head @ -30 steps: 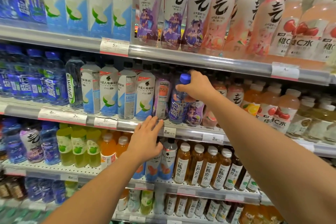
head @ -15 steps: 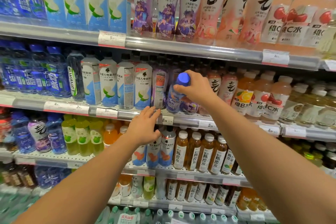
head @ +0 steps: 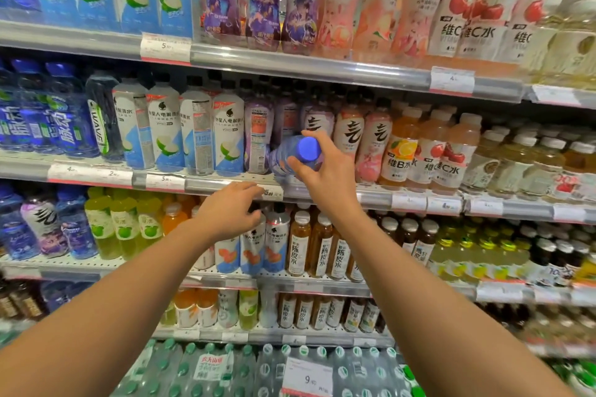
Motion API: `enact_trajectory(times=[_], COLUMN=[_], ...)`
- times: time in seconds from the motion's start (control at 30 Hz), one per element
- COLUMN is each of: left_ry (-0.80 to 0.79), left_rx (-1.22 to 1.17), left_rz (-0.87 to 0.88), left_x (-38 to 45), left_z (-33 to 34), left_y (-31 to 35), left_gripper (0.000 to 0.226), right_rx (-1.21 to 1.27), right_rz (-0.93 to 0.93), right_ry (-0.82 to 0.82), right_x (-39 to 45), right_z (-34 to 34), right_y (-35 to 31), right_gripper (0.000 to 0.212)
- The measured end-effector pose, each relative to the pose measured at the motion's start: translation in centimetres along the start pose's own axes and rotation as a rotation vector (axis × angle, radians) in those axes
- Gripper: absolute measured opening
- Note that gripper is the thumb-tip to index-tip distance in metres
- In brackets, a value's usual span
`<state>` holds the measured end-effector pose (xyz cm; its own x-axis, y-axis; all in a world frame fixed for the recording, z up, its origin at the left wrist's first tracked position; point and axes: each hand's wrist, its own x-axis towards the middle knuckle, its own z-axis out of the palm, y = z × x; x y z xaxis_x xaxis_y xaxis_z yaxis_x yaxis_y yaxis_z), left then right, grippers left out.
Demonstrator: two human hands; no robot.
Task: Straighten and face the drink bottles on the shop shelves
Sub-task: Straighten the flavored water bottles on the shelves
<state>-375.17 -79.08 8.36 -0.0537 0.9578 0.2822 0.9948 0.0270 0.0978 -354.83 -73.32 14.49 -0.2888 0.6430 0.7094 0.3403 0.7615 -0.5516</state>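
Note:
My right hand (head: pixel 325 171) grips a blue-capped bottle (head: pixel 292 156) by its neck. The bottle is tipped forward, its cap pointing at me, over the front edge of the second shelf (head: pixel 222 185). It sits among purple-label bottles (head: pixel 258 138) and pink-label bottles (head: pixel 374 145). My left hand (head: pixel 230 211) hovers just below that shelf's edge, fingers loosely curled, holding nothing, in front of white-and-blue bottles with orange fruit (head: pixel 251 245) on the third shelf.
Rows of drink bottles fill several shelves. White-and-blue bottles (head: pixel 196 135) stand left of the held one, orange and pink vitamin drinks (head: pixel 429 154) to its right. Price tags (head: pixel 164 48) hang on the shelf rails. Packs of green-capped water (head: pixel 206 367) sit at the bottom.
My right hand has tilted the blue-capped bottle forward and pulled it toward the shelf's front edge. My left hand has dropped slightly below the rail. The camera has moved closer.

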Motion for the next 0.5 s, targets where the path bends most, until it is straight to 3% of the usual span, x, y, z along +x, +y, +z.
enact_trajectory(times=[0.13,0.5], left_ry=[0.007,-0.058], left_rx=[-0.037,-0.086], left_rz=[0.046,0.046], left_x=[-1.0,-7.6], left_z=[-0.6,-0.9], left_y=[-0.1,-2.8], left_gripper=[0.037,0.042], right_rx=[0.136,0.244], right_rz=[0.016,0.161], right_ry=[0.035,0.125], right_x=[-2.8,-10.7], right_z=[-0.2,0.5], right_y=[-1.4,-4.8], right_gripper=[0.044,0.033])
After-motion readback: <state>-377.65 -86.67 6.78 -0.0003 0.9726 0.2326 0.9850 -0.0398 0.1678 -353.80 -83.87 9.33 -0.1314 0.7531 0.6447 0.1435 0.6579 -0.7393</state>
